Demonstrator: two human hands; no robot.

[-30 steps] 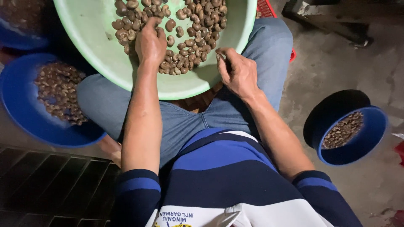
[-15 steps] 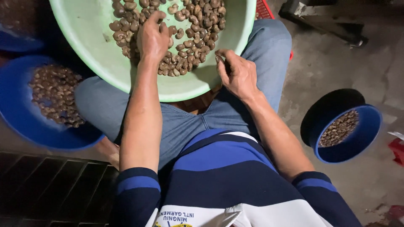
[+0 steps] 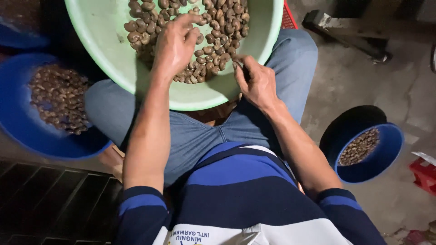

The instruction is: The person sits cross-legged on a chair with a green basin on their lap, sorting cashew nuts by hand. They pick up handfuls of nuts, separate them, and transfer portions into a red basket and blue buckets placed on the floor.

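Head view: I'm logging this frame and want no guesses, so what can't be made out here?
- Right hand: curled fingers hide whatever it may pinch at the green basin rim.
- Left hand: its palm covers the nuts beneath; grasp unclear.
- Green basin: far side cut off by the top edge.
- Left blue basin: cut by the left edge.
- Right blue bowl: contents too small to identify.

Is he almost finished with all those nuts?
Not nearly. Done so far: two blue bowls, one on the left and one on the right, each hold a layer of small brown pieces. In hand: the left hand rests on the nuts in the green basin, while the right hand pinches something small at its rim. Left: a large pile in the basin.
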